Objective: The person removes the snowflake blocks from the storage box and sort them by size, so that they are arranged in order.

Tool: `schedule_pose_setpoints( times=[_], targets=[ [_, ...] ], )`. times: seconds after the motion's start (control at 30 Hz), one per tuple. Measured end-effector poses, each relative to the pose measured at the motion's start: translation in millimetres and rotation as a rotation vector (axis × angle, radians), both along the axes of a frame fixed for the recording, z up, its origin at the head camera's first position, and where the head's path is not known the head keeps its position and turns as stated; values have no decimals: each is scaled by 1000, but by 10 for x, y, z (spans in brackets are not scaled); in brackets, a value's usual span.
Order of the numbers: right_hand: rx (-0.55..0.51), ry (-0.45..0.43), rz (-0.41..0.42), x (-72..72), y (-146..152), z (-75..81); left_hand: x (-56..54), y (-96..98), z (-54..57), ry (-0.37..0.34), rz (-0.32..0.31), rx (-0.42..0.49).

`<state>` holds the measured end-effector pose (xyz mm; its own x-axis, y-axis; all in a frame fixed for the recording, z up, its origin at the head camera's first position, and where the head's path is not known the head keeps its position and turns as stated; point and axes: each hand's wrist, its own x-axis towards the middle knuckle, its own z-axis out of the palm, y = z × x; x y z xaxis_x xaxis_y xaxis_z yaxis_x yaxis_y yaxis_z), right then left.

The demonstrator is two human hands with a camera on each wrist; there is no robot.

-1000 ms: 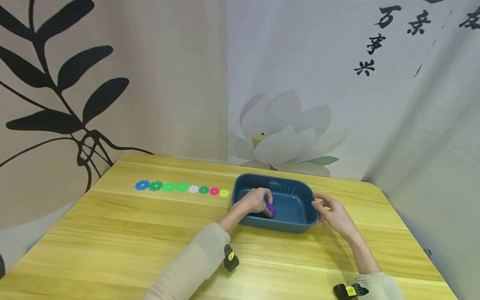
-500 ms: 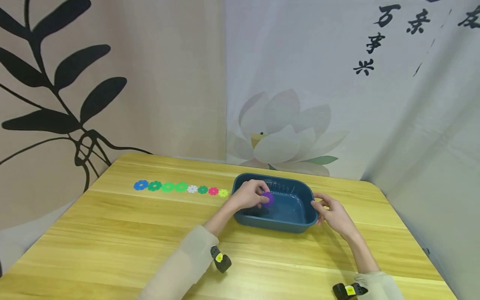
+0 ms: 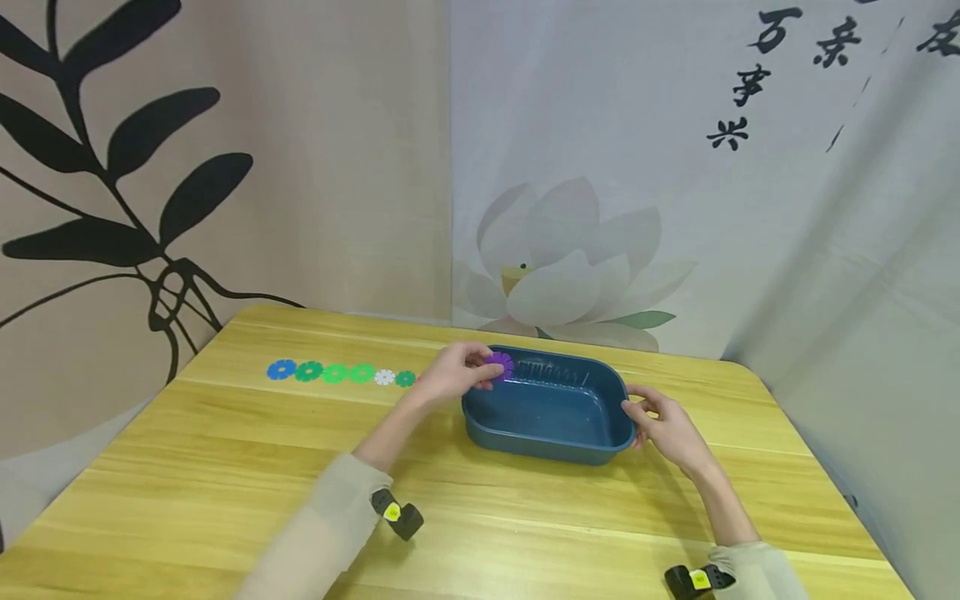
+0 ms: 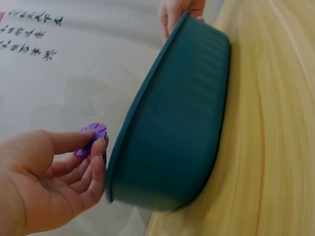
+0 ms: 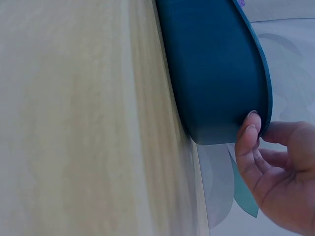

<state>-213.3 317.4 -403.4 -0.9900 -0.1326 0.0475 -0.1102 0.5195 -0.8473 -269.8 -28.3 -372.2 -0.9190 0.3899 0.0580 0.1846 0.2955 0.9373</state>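
My left hand (image 3: 452, 372) pinches a purple snowflake building disc (image 3: 506, 363) between thumb and fingers, over the left rim of a dark blue plastic basin (image 3: 543, 451). The left wrist view shows the purple disc (image 4: 98, 129) held up beside the basin's outer wall (image 4: 162, 128). At the basin's right end, my right hand (image 3: 675, 429) grips the rim; in the right wrist view that hand (image 5: 285, 172) has its thumb and fingers on either side of the edge. No discs show on the visible basin floor.
Left of the basin, several flower-shaped discs lie in a row on the wooden table (image 3: 225, 467), from a blue disc (image 3: 281, 369) to a teal disc (image 3: 405, 379). My left hand and wrist cover the row's right end. A printed curtain (image 3: 360, 167) hangs behind the table.
The left hand has lifted the purple disc from inside the basin and carried it up and left to the rim. It now hides the pink and yellow discs. The right hand stays put.
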Motion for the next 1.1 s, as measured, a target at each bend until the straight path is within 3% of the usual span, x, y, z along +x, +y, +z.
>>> schedule_pose_setpoints(
  times=[0.27, 0.5, 0.67, 0.9, 1.1],
  targets=[
    [2, 5, -4, 2, 5, -7, -41, -383, -34, -7, 84, -2],
    [10, 9, -2, 16, 13, -2, -58, -739, -84, 30, 134, -37],
    [6, 9, -2, 21, 13, 4, -60, -981, -94, 6, 165, -19],
    [-2, 6, 2, 13, 1, 2, -1, -1377, -118, -6, 223, -6],
    [0, 7, 2, 6, 0, -1, 32, -1775, -171, 29, 264, -62]
  ],
)
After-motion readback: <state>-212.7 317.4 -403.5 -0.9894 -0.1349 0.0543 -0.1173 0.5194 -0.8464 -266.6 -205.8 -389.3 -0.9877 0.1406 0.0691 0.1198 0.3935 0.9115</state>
